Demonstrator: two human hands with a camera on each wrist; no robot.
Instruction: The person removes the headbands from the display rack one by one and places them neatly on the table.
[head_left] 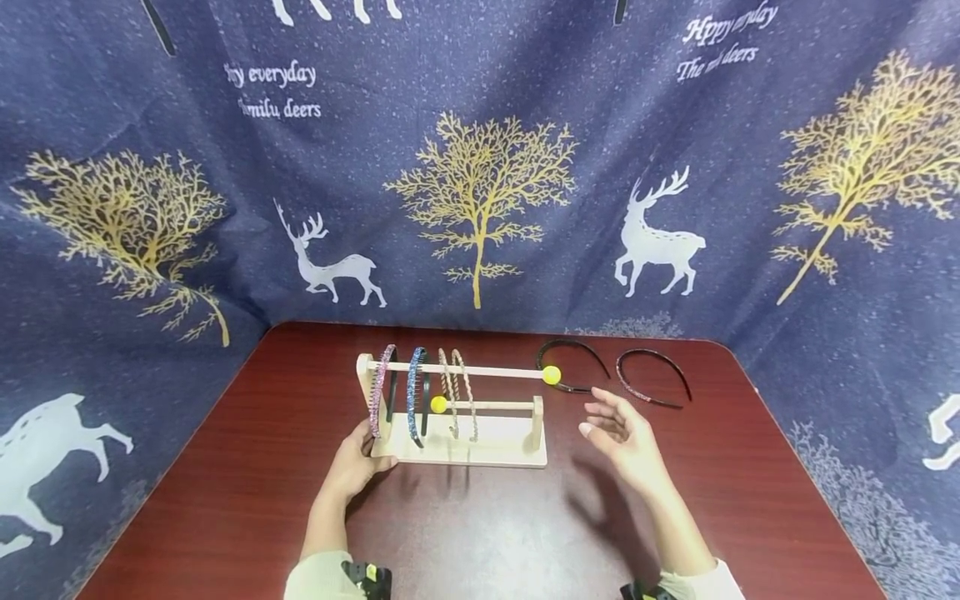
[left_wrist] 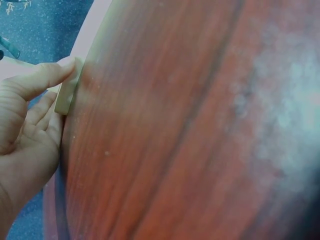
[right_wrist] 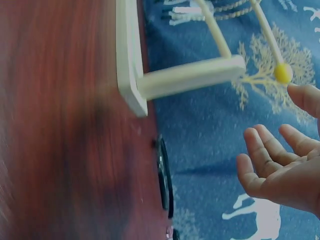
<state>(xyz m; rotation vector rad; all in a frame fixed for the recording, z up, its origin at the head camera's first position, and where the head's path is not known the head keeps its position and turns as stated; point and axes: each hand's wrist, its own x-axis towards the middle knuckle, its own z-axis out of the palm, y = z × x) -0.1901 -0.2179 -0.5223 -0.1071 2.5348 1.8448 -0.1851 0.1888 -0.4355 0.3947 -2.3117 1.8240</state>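
A pale wooden headband rack [head_left: 510, 451] with two rods stands on the table. My left hand [head_left: 354, 465] grips its left end, thumb on the base's front corner. In the left wrist view, the left thumb [left_wrist: 52, 75] presses the pale wood while the other fingers lie behind it. A pink glittery headband [head_left: 381, 392] and a blue one [head_left: 414, 396] hang on the upper rod; two thin braided headbands [head_left: 467, 383] hang further right. My right hand [head_left: 628, 442] hovers right of the rack with fingers spread and holds nothing, near the yellow ball [right_wrist: 283, 73] on the rod end.
Behind my right hand, a black headband [head_left: 603, 364] and a dark headband with pink glitter [head_left: 686, 385] lie on the reddish-brown table [head_left: 750, 500]. A second yellow ball [head_left: 438, 405] caps the lower rod. A blue cloth [head_left: 525, 75] with deer and trees hangs behind.
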